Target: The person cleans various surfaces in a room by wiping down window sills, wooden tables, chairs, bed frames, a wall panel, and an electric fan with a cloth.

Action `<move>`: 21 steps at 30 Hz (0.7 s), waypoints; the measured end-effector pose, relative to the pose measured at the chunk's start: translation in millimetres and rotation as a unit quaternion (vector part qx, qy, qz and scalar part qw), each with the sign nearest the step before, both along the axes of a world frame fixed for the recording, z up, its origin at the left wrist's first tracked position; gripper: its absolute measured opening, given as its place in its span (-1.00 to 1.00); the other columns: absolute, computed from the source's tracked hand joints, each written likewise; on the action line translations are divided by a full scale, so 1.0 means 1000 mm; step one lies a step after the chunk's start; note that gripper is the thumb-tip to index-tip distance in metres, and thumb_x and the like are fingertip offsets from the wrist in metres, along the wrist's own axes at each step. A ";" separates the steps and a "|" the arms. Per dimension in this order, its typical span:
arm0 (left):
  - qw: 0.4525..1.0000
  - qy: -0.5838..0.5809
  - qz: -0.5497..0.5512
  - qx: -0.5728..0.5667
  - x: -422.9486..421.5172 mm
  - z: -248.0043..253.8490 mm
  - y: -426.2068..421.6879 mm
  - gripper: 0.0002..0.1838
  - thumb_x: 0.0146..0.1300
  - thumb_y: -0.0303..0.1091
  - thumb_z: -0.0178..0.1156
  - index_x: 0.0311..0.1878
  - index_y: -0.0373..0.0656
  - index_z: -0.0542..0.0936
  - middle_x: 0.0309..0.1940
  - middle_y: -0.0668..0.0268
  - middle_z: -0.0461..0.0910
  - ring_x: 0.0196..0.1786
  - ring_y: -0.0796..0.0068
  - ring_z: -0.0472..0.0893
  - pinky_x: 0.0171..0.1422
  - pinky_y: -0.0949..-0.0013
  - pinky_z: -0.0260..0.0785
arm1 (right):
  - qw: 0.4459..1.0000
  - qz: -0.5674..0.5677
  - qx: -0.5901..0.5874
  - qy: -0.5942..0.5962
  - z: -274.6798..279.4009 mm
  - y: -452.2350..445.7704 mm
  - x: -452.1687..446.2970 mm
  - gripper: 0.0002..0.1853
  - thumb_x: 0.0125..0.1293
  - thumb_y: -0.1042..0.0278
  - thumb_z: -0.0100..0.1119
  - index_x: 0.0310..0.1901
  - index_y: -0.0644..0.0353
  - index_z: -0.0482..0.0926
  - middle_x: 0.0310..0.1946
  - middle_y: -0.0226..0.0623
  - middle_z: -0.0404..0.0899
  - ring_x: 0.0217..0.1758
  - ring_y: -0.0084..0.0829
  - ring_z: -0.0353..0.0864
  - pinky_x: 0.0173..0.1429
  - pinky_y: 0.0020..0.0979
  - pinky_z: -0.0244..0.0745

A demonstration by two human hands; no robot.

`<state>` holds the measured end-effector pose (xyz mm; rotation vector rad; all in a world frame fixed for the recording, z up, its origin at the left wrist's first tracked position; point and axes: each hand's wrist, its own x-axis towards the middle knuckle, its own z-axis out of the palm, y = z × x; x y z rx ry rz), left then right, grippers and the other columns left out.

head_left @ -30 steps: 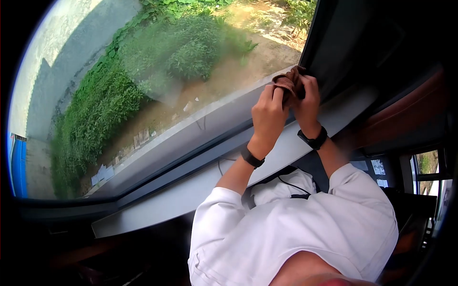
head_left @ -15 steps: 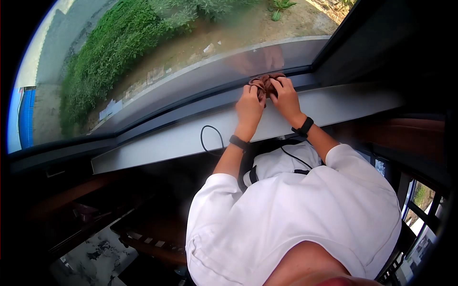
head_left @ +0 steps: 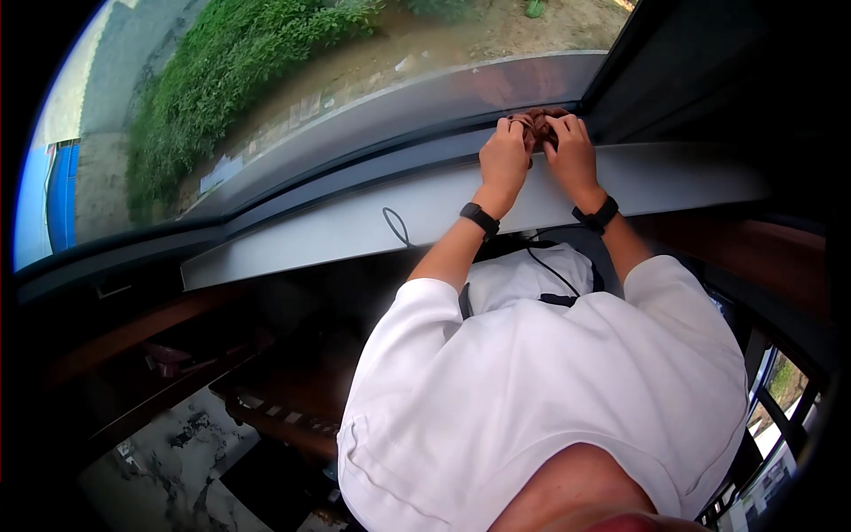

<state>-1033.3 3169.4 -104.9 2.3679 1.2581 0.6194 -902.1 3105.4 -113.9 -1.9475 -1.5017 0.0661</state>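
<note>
A crumpled brown cloth (head_left: 537, 127) is bunched between both hands at the lower frame of the window (head_left: 355, 133), near its right corner. My left hand (head_left: 503, 161) has its fingers curled on the cloth's left part. On the right part, my right hand (head_left: 572, 160) grips with bent fingers, close beside the left. Dark bands circle both wrists. Beneath the hands runs a pale sill (head_left: 328, 232). The underside of the cloth is hidden by the fingers.
A thin dark cable loop (head_left: 396, 227) lies on the sill, left of my forearms. Dark wooden furniture (head_left: 284, 417) stands below at the left, above a marbled floor (head_left: 177, 461). Outside the glass are green plants (head_left: 239, 80) and bare ground.
Both hands and the cloth came down from the window's right side to its lower frame, then shifted right along it. The view has tilted downward, showing more floor.
</note>
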 end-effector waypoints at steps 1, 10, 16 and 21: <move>1.000 -0.007 -0.014 -0.003 0.007 0.000 -0.001 -0.74 0.20 -0.30 0.32 -0.06 -0.11 0.59 -0.12 0.18 0.55 -0.24 0.01 0.65 -0.21 0.08 0.52 | 1.000 -0.007 -0.001 -0.004 0.000 -0.003 0.008 -0.56 0.09 0.50 0.40 0.06 0.19 0.59 -0.06 -0.22 0.50 0.09 -0.12 0.51 0.09 -0.21 0.55; 0.999 0.008 -0.045 -0.029 -0.004 0.004 0.009 -0.74 0.23 -0.25 0.32 -0.05 -0.11 0.60 -0.11 0.21 0.55 -0.25 0.06 0.67 -0.22 0.13 0.54 | 1.000 -0.007 -0.020 -0.023 0.001 0.003 0.007 -0.59 0.08 0.50 0.39 0.03 0.19 0.61 -0.07 -0.26 0.51 0.08 -0.15 0.52 0.10 -0.23 0.54; 0.998 0.005 -0.049 -0.036 -0.074 0.002 0.033 -0.69 0.21 -0.23 0.35 -0.02 -0.10 0.59 -0.11 0.22 0.55 -0.24 0.06 0.67 -0.22 0.13 0.54 | 0.999 0.000 -0.036 -0.039 0.003 0.025 -0.056 -0.57 0.04 0.45 0.43 0.01 0.15 0.61 -0.10 -0.32 0.50 0.05 -0.20 0.53 0.05 -0.24 0.57; 0.997 0.009 -0.039 -0.059 -0.162 0.006 0.067 -0.67 0.21 -0.22 0.36 0.01 -0.07 0.59 -0.12 0.23 0.55 -0.22 0.07 0.66 -0.19 0.13 0.53 | 0.998 -0.003 -0.041 -0.047 0.007 0.058 -0.146 -0.56 0.03 0.43 0.44 0.01 0.13 0.60 -0.11 -0.34 0.49 0.04 -0.23 0.53 0.02 -0.26 0.59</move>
